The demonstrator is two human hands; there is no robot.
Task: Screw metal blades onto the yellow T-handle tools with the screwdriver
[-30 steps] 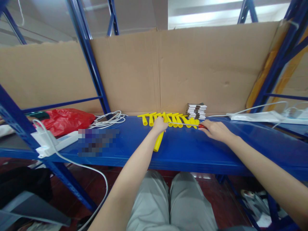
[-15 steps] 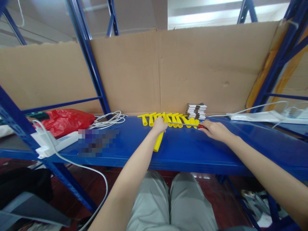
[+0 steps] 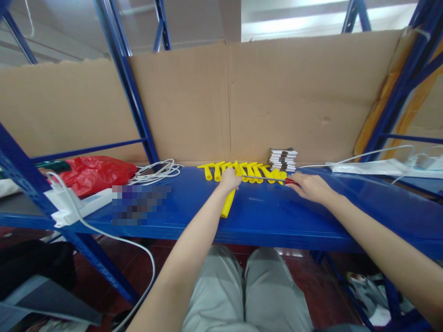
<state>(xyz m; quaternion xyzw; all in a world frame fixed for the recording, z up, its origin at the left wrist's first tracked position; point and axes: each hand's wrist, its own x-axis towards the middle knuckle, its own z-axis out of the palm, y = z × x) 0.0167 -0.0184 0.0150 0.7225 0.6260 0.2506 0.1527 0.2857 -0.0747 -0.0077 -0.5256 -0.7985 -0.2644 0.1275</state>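
My left hand (image 3: 229,180) is closed around a yellow T-shaped tube (image 3: 227,205), whose open lower end points toward me. In my right hand (image 3: 309,185) is a screwdriver (image 3: 265,178) with a red handle and a long thin metal shaft. The shaft runs level to the left, its tip meeting the upper part of the held tube beside my left fingers; whether it sits in a screw there is too small to tell. Behind my hands lies a row of several more yellow T-shaped tubes (image 3: 254,174).
A stack of white packets (image 3: 283,160) stands against the cardboard back panel (image 3: 294,92). Left on the blue shelf (image 3: 197,207) are coiled white cable (image 3: 157,171), a red plastic bag (image 3: 100,174) and a white power strip (image 3: 93,205). Blue uprights (image 3: 134,92) frame the shelf.
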